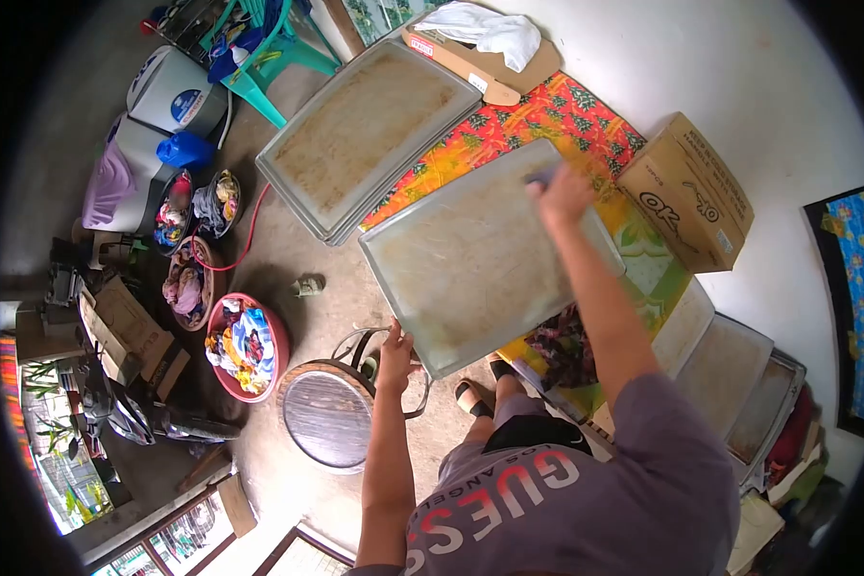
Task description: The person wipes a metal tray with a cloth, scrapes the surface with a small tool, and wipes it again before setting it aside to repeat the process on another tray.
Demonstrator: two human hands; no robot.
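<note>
A large metal baking tray [475, 254] with brownish smudges lies tilted in front of me, over a table with a patterned cover. My left hand [395, 359] is closed on its near left edge. Toward the far right corner of the tray, my right hand [562, 199] is closed around a small dark pad [540, 178], held against the surface; its exact kind is blurred. Just beyond, a stack of similar trays [370, 134] rests at the table's far left end, the top one stained brown.
A round stool [326, 418] stands below my left hand. Laundry fills a red basin [276, 331] on the floor at left. A cardboard box [691, 197] sits at right against the wall, with more trays [723, 379] nearer me. A green chair [274, 67] stands far left.
</note>
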